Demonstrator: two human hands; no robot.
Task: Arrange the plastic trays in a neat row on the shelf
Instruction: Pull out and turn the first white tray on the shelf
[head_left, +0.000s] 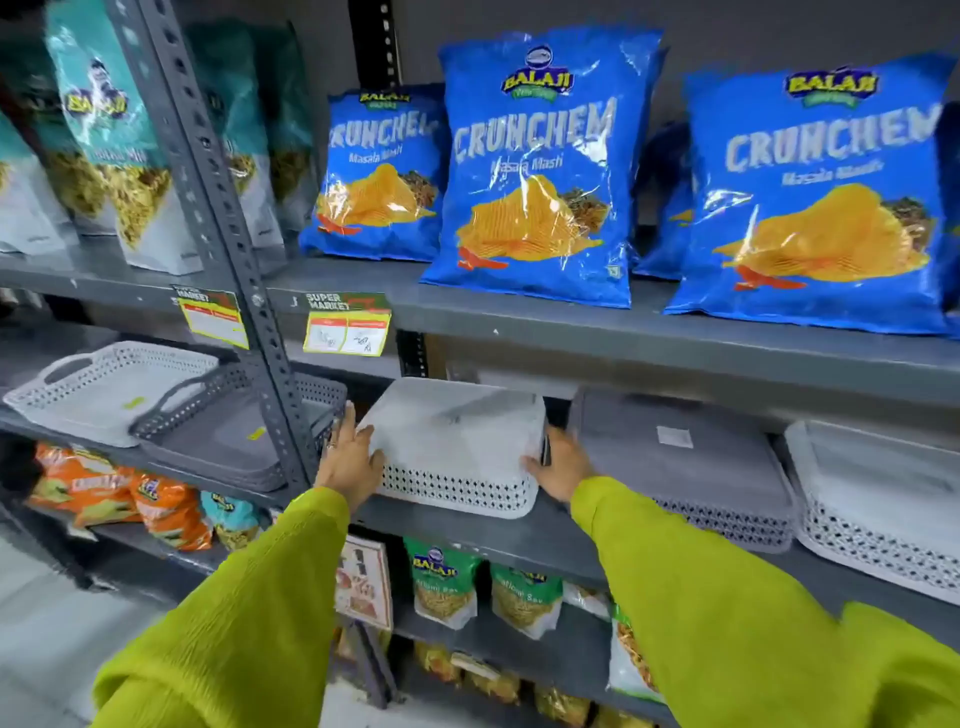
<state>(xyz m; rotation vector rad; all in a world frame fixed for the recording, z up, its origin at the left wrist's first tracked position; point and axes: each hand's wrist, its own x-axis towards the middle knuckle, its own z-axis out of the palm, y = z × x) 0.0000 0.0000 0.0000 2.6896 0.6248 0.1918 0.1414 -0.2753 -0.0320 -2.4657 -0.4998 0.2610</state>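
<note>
Green sleeves (249, 597) nearest; our left hand (348, 462) and right hand (561, 467) clasp the upturned white tray (457, 447) on the middle shelf (467, 535), beside a grey tray (685, 457) already placed, alignment unfinished.

Supermarket aisle, grey slotted-steel shelving (675, 343), rows of blue Crunchem chip bags (535, 171), "Super Market" price tags (347, 323) on the shelf edge, more snack packets (447, 582) below
</note>
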